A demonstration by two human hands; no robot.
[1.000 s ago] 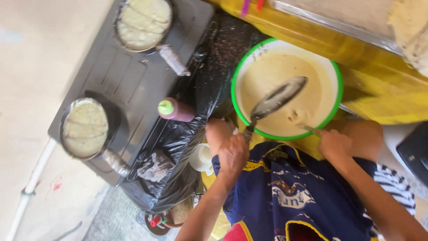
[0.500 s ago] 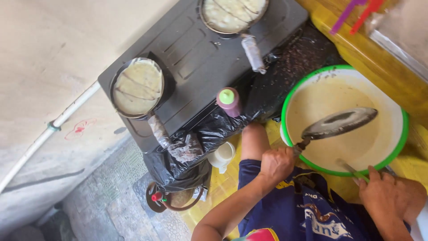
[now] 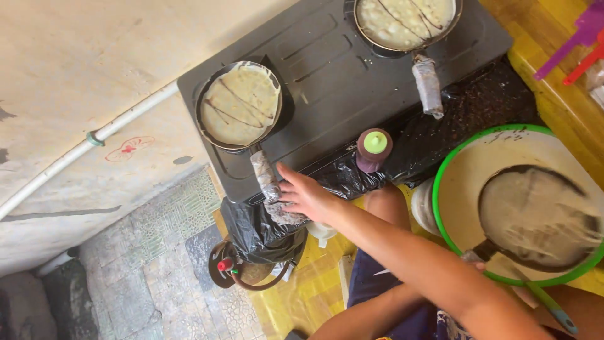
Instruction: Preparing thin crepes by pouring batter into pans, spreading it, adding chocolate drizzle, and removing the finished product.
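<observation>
Left hand [image 3: 305, 195], fingers spread and holding nothing, touches the wrapped handle [image 3: 267, 182] of the near-left pan [image 3: 239, 104]; the right hand's grip cannot be told. A loose hold risks tipping the pan off the stove [image 3: 327, 69].

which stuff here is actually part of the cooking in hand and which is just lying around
In use:
- left hand reaching to the wrapped handle of the near pan with a flat round of batter
- far pan on the stove
- green-rimmed batter bowl with the ladle

Lying about:
- squeeze bottle
- white pipe
- pink and red plastic utensils
</observation>
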